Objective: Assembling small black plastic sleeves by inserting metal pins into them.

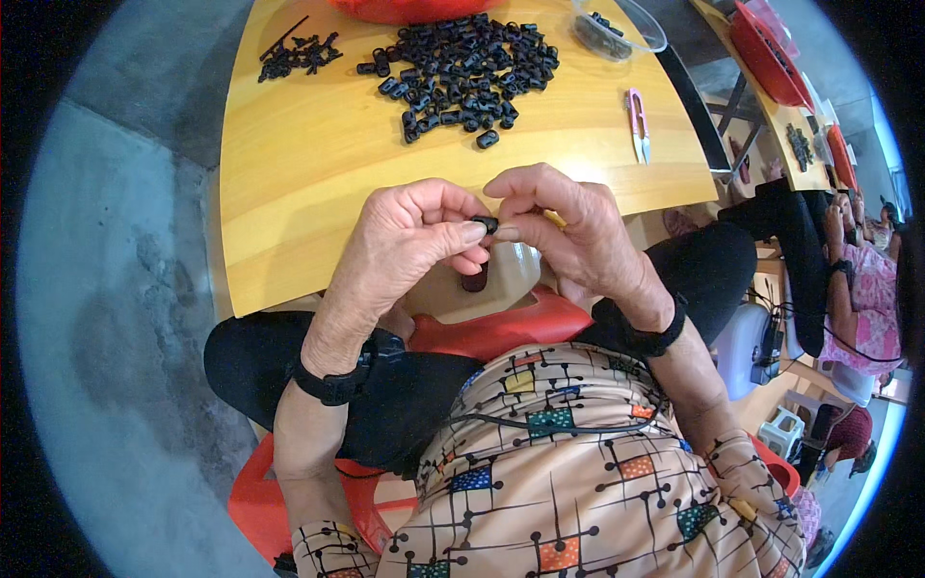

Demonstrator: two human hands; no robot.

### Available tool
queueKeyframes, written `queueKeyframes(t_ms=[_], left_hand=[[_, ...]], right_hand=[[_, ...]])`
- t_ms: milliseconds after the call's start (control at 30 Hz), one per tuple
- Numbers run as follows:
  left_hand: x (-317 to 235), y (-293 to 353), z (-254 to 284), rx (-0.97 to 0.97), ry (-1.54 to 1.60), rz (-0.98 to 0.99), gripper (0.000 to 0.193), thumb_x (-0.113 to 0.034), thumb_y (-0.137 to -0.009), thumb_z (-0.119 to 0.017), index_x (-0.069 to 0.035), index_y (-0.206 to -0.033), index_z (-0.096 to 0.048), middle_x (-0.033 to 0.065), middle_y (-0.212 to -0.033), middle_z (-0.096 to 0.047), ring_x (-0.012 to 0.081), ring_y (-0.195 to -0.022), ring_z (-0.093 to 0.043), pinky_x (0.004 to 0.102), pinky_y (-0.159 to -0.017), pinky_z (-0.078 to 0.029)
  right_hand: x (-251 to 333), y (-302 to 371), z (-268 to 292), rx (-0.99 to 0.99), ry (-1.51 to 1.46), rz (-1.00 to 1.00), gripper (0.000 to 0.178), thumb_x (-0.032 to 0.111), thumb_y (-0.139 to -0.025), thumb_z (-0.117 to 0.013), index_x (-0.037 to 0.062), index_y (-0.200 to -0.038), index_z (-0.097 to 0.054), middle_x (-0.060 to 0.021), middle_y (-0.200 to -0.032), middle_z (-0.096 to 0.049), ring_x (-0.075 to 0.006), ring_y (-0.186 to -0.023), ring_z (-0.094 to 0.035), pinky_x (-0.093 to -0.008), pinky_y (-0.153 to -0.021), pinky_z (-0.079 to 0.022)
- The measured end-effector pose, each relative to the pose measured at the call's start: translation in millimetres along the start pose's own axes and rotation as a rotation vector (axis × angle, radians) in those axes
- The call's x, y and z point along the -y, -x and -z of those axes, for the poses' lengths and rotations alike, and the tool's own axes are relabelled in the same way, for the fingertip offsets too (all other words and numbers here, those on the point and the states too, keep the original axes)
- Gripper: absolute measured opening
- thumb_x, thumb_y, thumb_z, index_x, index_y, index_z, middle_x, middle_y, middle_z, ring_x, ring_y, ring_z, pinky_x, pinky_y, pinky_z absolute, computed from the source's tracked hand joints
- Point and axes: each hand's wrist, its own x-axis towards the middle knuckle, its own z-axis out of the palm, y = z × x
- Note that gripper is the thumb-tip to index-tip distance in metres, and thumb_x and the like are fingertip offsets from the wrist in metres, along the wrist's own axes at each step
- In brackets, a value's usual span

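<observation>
Yellow wooden table (308, 164) beyond two hands at fine fingertip work

Past the hands, a heap of black plastic cord-lock-shaped pieces (472, 72) covers the wood; thin black parts (303, 56) lie beyond the left hand (400, 226), pink-handled thread snips (636, 120) beyond the right hand (578, 217). Between the hands is one black piece (485, 224), pinched by the left thumb and fingers. The right thumb tip sits at its facing side; I cannot tell whether those fingers grip it or something smaller. For good handling, I'd keep the left pinch steady, bring the right fingertips in straight, press gently, and work farther over the wood to catch drops
</observation>
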Motion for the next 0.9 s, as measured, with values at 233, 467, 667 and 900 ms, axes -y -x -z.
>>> queueKeyframes(t_ms=[233,467,667,900], left_hand=[[1.7,-2.8,-2.6,0.031,-0.007,-0.002,0.016,-0.004,-0.083,-0.060,0.003,-0.097,-0.059,0.0082,-0.079,-0.064,0.0118,-0.066,-0.063,0.0218,-0.059,-0.053],[-1.2,0.6,-2.2,0.013,-0.006,0.024,0.015,-0.002,-0.084,-0.060,0.004,-0.097,-0.059,0.0082,-0.078,-0.064,0.0105,-0.067,-0.063,0.0208,-0.061,-0.053],[0.7,1.8,-5.1,0.032,0.030,0.034,0.014,-0.004,-0.083,-0.060,0.002,-0.095,-0.060,0.0076,-0.080,-0.064,0.0110,-0.065,-0.062,0.0218,-0.061,-0.053],[-1.8,4.8,-1.5,0.078,0.159,0.043,0.015,-0.008,-0.083,-0.062,0.001,-0.094,-0.059,0.0083,-0.080,-0.064,0.0112,-0.066,-0.063,0.0224,-0.061,-0.053]], right_hand=[[-1.9,-1.4,-1.9,-0.016,-0.049,-0.053,0.023,0.011,-0.077,-0.067,0.0046,-0.096,-0.057,-0.0056,-0.070,-0.063,-0.0177,-0.063,-0.062,-0.0281,-0.058,-0.049],[-10.5,-1.2,-12.8,0.021,-0.598,-0.307,0.020,0.011,-0.080,-0.065,0.0024,-0.096,-0.058,-0.0024,-0.074,-0.063,-0.0063,-0.067,-0.057,-0.0230,-0.059,-0.048],[0.6,1.3,-2.5,0.052,-0.427,-0.328,0.019,0.011,-0.080,-0.067,0.0016,-0.094,-0.058,-0.0016,-0.075,-0.062,-0.0057,-0.069,-0.056,-0.0218,-0.063,-0.048],[-2.0,-10.4,16.7,-0.073,-0.345,-0.360,0.015,0.010,-0.082,-0.064,0.0015,-0.093,-0.061,0.0002,-0.074,-0.061,-0.0059,-0.067,-0.054,-0.0217,-0.061,-0.046]])
